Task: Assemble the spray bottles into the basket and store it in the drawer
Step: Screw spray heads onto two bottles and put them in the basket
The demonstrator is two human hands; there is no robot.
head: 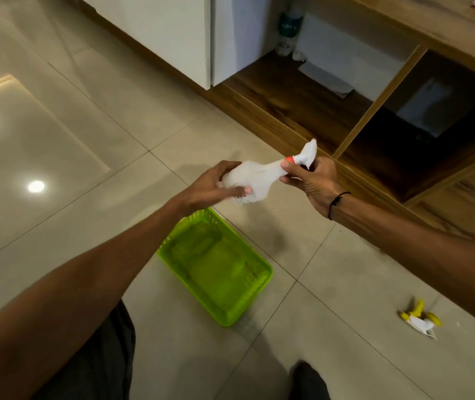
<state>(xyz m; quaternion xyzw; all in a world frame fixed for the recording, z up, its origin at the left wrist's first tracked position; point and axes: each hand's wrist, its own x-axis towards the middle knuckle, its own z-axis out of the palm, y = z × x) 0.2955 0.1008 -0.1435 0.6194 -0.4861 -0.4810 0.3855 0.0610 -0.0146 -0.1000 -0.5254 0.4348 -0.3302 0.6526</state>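
I hold a white translucent spray bottle tilted in the air above the floor. My left hand grips its body from the left. My right hand is closed around the neck and the white trigger head, which has an orange collar. Below the bottle a lime green basket stands on the tiles with nothing in it. A loose yellow and white trigger head lies on the floor at the lower right.
A wooden cabinet with open compartments runs along the right; one holds a plastic water bottle and a paper sheet. White doors stand behind. My legs show at the bottom edge.
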